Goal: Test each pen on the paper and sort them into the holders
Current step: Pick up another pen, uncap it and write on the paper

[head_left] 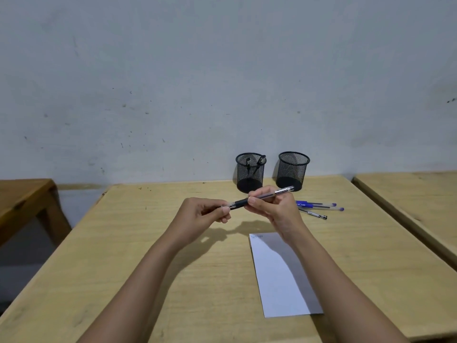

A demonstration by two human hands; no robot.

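A black pen (269,194) hangs level above the table between both hands. My right hand (274,209) grips its clear barrel, and my left hand (210,211) pinches the cap end by the black grip. Below my right forearm lies a white paper (277,276) with a few scribbles at its top edge. Two black mesh holders stand at the table's back: the left holder (250,172) has two pens in it, and the right holder (293,170) shows nothing inside. Three loose pens (319,207), two of them blue, lie to the right of my right hand.
The light wooden table (123,268) ends at a grey wall (222,82) behind the holders. A second table (408,194) stands close on the right, and a darker wooden one (22,199) on the left.
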